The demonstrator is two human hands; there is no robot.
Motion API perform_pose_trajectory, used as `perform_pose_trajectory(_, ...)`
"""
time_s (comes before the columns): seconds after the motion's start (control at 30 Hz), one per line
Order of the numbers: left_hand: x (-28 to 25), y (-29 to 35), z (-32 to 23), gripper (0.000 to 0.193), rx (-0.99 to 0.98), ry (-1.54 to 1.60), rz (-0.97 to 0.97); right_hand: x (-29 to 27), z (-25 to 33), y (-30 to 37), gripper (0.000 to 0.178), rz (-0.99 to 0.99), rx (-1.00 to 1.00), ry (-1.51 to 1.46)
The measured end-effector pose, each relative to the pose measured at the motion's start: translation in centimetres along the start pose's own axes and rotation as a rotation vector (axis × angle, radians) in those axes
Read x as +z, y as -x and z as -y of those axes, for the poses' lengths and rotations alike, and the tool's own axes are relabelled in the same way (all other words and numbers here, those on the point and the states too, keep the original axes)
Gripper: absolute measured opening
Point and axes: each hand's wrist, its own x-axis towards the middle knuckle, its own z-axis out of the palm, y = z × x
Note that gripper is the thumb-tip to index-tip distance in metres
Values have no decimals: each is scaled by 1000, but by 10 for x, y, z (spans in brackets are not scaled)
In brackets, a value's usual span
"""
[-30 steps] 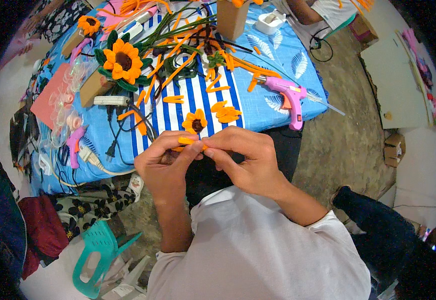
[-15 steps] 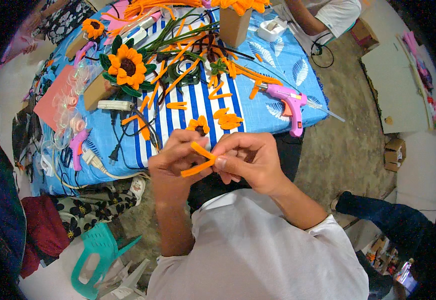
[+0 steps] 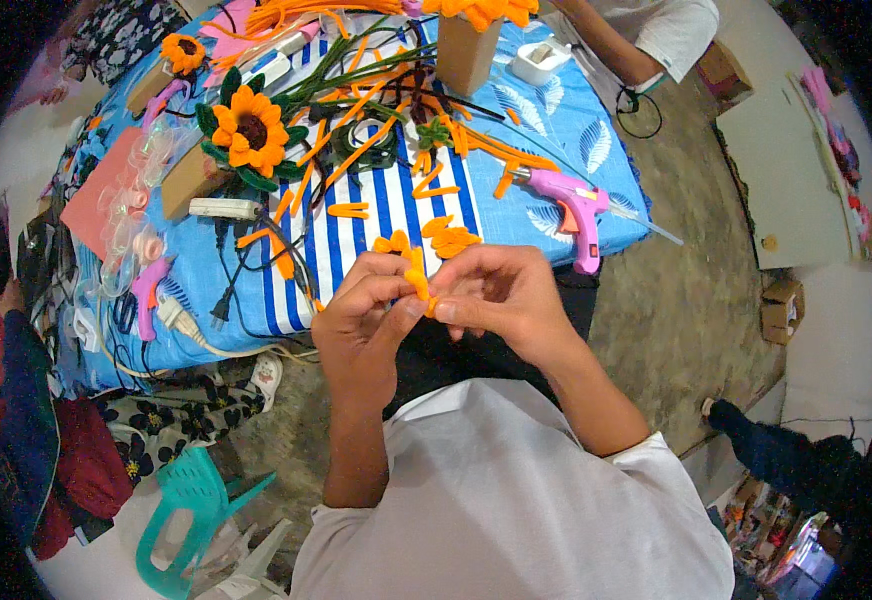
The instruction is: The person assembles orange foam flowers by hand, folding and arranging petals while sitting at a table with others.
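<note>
An orange pipe cleaner (image 3: 417, 281), bent into a narrow piece, is pinched between my two hands just off the table's near edge. My left hand (image 3: 364, 308) grips it with thumb and fingers from the left. From the right, my right hand (image 3: 504, 300) closes thumb and forefinger on its lower end. Just beyond my fingers lie a small orange flower with a dark centre (image 3: 393, 243) and a cluster of orange petals (image 3: 450, 238). Farther in rest a folded orange pipe cleaner (image 3: 348, 210) and another bent one (image 3: 436, 190).
A pink glue gun (image 3: 578, 210) lies at the table's right side, another pink glue gun (image 3: 147, 295) at the left. A finished sunflower (image 3: 251, 131), a white power strip (image 3: 224, 208) and cables lie left of the striped cloth (image 3: 386, 195). Another person's arm (image 3: 616, 45) is across the table.
The orange pipe cleaner was a spread V between my hands; now its arms are drawn together and it points upward. My left hand has turned, its thumb now near my right fingertips.
</note>
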Motion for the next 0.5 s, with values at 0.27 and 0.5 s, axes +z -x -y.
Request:
perform_pose_trajectory(0.27,-5,-7,-28,8,40,-363,228,-1,56,-10,45,237,-758,994)
perform_pose_trajectory(0.5,-9,-9,-42,10,-384,-1,346,-5,59,-9,27,316,-827,1091)
